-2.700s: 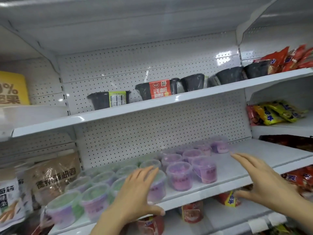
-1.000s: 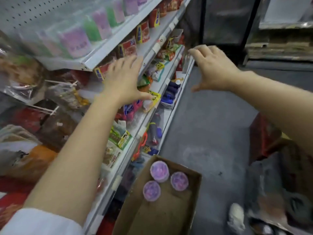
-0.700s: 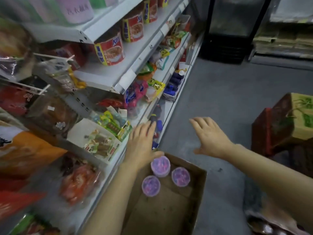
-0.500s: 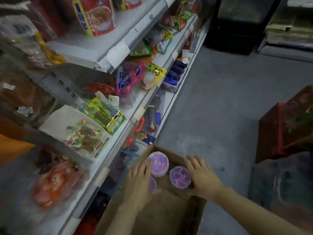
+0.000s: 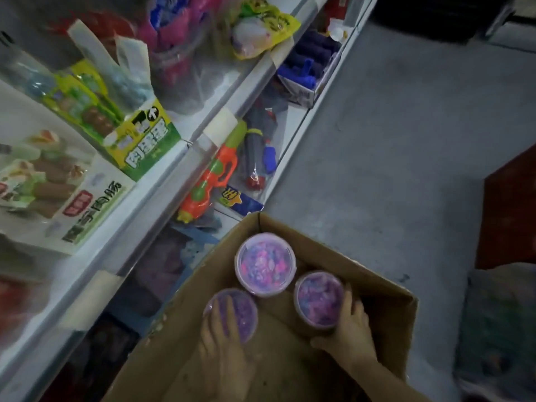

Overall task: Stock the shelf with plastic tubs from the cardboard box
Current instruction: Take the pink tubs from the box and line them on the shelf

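Observation:
An open cardboard box (image 5: 377,288) stands on the floor by the shelves and holds three purple plastic tubs. My left hand (image 5: 223,349) lies over the near left tub (image 5: 243,311), fingers across its lid. My right hand (image 5: 348,329) curls round the side of the right tub (image 5: 317,298), thumb at its near edge. The far tub (image 5: 265,264) sits untouched between them. The rest of the box floor is bare.
White shelf edges (image 5: 162,181) run diagonally on the left, packed with snack packets (image 5: 139,140) and a toy water gun (image 5: 211,181). Grey floor (image 5: 391,140) stretches to the right. A dark red item (image 5: 513,216) and a bag stand at the right edge.
I turned from the upper shelf down to the box. Both hands dropped from shelf height into the box and came onto two tubs.

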The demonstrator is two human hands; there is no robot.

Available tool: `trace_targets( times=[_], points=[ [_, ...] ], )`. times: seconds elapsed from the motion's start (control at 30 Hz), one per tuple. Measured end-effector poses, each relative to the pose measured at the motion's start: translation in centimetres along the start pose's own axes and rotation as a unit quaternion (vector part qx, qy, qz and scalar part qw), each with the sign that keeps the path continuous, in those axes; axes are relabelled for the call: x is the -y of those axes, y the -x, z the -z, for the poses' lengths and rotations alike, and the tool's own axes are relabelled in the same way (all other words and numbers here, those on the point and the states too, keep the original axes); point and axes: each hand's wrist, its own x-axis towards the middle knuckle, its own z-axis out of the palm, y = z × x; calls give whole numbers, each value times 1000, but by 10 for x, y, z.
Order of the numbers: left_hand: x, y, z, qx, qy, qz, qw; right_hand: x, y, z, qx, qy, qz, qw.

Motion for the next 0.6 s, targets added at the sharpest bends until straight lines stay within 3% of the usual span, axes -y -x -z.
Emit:
trace_targets(
  times=[0.13, 0.37, 0.6],
  points=[
    [3, -12, -16, -41, 44, 64, 996, 2, -18, -23, -31, -29, -13, 999],
    [11, -19, -26, -80, 69, 61, 993, 10, -24, -42, -109, -43, 17, 993],
    [13, -1, 7, -119, 165, 68, 977, 11, -2, -16, -74, -98, 42, 992]
  ],
)
